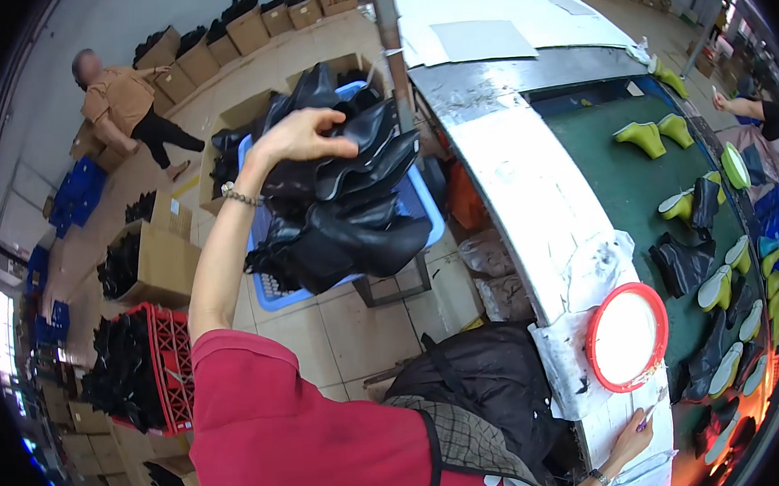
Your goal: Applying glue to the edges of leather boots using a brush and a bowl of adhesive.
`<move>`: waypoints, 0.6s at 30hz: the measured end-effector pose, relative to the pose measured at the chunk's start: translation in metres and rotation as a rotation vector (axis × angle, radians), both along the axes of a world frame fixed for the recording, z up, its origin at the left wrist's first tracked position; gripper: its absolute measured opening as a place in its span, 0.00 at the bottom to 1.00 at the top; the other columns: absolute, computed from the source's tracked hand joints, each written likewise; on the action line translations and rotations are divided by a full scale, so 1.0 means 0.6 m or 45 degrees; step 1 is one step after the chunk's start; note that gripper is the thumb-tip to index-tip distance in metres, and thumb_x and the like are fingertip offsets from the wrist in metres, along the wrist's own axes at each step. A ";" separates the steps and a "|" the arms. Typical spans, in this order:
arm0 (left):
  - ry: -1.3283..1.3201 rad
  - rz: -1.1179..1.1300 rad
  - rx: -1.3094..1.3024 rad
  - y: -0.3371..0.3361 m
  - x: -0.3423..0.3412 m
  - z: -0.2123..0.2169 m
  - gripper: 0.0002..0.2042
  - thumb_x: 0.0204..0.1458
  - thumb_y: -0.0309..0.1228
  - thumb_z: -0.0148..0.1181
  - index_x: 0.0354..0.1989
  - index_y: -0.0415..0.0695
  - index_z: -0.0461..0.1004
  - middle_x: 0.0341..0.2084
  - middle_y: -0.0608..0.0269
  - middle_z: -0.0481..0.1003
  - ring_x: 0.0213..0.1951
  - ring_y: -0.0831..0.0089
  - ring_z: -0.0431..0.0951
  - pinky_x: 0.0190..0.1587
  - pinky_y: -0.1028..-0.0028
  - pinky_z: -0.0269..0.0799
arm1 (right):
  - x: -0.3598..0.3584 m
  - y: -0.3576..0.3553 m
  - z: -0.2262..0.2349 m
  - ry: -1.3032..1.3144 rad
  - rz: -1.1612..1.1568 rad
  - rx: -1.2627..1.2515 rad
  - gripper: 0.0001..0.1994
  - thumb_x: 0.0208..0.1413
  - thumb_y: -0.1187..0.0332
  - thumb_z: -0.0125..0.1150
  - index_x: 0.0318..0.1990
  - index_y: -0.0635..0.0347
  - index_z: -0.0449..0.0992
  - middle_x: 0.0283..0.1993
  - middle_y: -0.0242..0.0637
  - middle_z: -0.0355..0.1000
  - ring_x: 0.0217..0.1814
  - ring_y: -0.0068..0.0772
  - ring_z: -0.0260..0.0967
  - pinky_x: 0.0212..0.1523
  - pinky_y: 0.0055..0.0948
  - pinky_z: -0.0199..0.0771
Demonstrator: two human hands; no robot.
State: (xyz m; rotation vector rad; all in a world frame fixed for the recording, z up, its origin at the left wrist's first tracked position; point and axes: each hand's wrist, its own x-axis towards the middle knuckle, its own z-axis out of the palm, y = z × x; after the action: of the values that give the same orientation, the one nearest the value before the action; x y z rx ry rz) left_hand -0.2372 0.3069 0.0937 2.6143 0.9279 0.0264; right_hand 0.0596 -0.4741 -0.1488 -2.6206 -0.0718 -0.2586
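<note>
My left hand [303,136] reaches over a blue plastic basket [432,206] heaped with black leather boot uppers [357,236]. Its thumb and fingers are apart, just above the upper ones, and nothing shows between them; I cannot tell whether it touches the leather. Low on the right, my right hand [634,441] is closed around a thin, light-coloured stick-like tool [651,412], partly hidden by the fingers. That hand rests by the white work surface [530,179], close to a red-rimmed tub [626,337] of white paste.
A green conveyor [596,161] carries yellow-green shoe lasts [641,139] and black boots [683,263]. A red crate [171,367] and cardboard boxes [163,263] with black uppers stand left. One person [122,104] walks at upper left; a co-worker's arm [741,108] shows far right.
</note>
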 end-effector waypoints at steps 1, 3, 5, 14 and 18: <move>0.085 -0.094 0.016 0.004 0.014 -0.012 0.51 0.44 0.57 0.77 0.71 0.34 0.63 0.61 0.34 0.73 0.64 0.49 0.74 0.65 0.62 0.70 | -0.006 -0.004 -0.006 -0.083 0.005 0.028 0.25 0.68 0.57 0.59 0.59 0.75 0.76 0.35 0.57 0.78 0.32 0.49 0.70 0.40 0.45 0.72; 0.157 -0.115 0.063 0.001 0.033 -0.041 0.59 0.41 0.60 0.77 0.75 0.35 0.55 0.62 0.32 0.71 0.65 0.46 0.72 0.68 0.62 0.66 | -0.012 -0.002 -0.004 -0.045 -0.022 0.055 0.25 0.68 0.58 0.59 0.60 0.73 0.76 0.33 0.52 0.77 0.30 0.42 0.67 0.36 0.42 0.70; 0.205 -0.069 0.023 0.007 0.045 -0.035 0.60 0.36 0.58 0.77 0.74 0.33 0.55 0.62 0.30 0.70 0.65 0.45 0.71 0.69 0.62 0.65 | -0.017 0.013 0.001 0.003 -0.060 0.084 0.24 0.68 0.59 0.60 0.61 0.72 0.76 0.33 0.50 0.77 0.29 0.38 0.66 0.35 0.39 0.70; -0.798 0.040 0.971 -0.158 0.117 0.122 0.32 0.44 0.22 0.59 0.64 0.42 0.71 0.52 0.42 0.79 0.56 0.51 0.81 0.59 0.61 0.74 | -0.085 0.018 0.033 -0.062 -0.196 0.344 0.20 0.68 0.69 0.60 0.63 0.69 0.75 0.44 0.42 0.82 0.38 0.25 0.73 0.41 0.28 0.76; -1.133 0.251 0.405 -0.242 0.014 0.181 0.21 0.58 0.27 0.69 0.58 0.30 0.75 0.43 0.52 0.83 0.40 0.70 0.83 0.46 0.72 0.80 | -0.057 0.065 0.046 0.077 -0.205 0.645 0.18 0.72 0.66 0.54 0.63 0.64 0.78 0.40 0.32 0.77 0.37 0.22 0.67 0.41 0.26 0.71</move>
State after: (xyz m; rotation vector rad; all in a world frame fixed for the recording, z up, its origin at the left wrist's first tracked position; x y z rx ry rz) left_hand -0.2290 0.1614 0.2023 2.3237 0.8555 1.3497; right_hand 0.0253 -0.4350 -0.1209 -2.1281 0.2018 -0.2184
